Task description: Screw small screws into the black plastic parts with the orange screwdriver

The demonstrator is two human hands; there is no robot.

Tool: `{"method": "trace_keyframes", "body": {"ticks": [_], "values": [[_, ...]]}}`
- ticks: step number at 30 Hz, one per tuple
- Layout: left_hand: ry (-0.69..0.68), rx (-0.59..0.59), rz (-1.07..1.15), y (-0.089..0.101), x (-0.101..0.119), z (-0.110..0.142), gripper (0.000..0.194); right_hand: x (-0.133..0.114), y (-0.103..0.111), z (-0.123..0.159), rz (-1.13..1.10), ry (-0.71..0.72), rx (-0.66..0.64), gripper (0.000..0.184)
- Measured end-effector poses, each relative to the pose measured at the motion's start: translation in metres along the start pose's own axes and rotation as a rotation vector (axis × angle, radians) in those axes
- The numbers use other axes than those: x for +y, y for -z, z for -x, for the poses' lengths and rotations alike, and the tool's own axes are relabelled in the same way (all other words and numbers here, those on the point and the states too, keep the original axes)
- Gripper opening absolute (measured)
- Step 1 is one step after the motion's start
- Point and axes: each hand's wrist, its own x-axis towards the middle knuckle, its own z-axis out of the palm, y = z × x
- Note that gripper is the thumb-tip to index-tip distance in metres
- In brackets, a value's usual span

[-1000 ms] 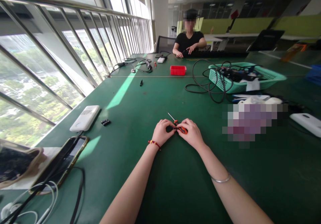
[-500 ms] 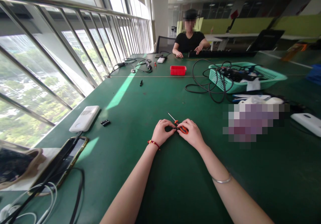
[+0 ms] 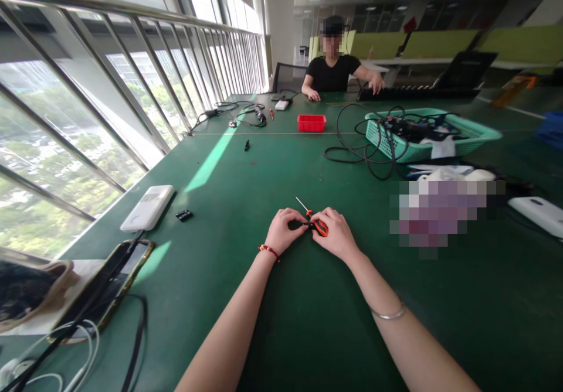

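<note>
My right hand [image 3: 335, 232] is closed around the orange and black handle of a screwdriver [image 3: 322, 227]. Its thin metal shaft points away to the upper left, over the table. My left hand [image 3: 285, 230] pinches a small black piece [image 3: 307, 224] between thumb and fingers, right beside the handle. Fingers cover most of that piece, so its kind does not show. The two hands nearly meet low over the green table [image 3: 303, 310]. Left of them lies another small black part [image 3: 184, 215].
A white power bank [image 3: 147, 207] and a phone [image 3: 127, 275] with cables lie at left. A red bin [image 3: 312, 123] and a green basket [image 3: 466, 140] full of cables stand farther back. Across the table sits a person [image 3: 333, 74], one hand on a long black object [image 3: 422, 93].
The screwdriver handle has turned slightly in my right hand; my left hand stays nearly in place. Across the table, the person's arm has reached out and the long black object has shifted right.
</note>
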Motion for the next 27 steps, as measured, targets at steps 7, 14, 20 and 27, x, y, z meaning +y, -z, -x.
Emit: {"method": "trace_keyframes", "body": {"ticks": [7,14,20,27], "values": [[-0.025,-0.003,0.009,0.002,0.001,0.001,0.006,0.008,0.007,0.0,-0.093,-0.092,0.081,0.012],[-0.055,-0.084,-0.097,-0.001,0.002,0.003,0.004,0.026,0.012,-0.001,-0.218,-0.23,0.224,0.011],[-0.031,-0.041,-0.126,0.003,0.0,0.005,0.005,0.027,0.01,-0.001,-0.28,-0.245,0.238,0.012],[0.067,0.073,-0.298,0.053,-0.024,0.023,0.007,0.028,0.009,-0.002,-0.295,-0.258,0.245,0.013]]}}
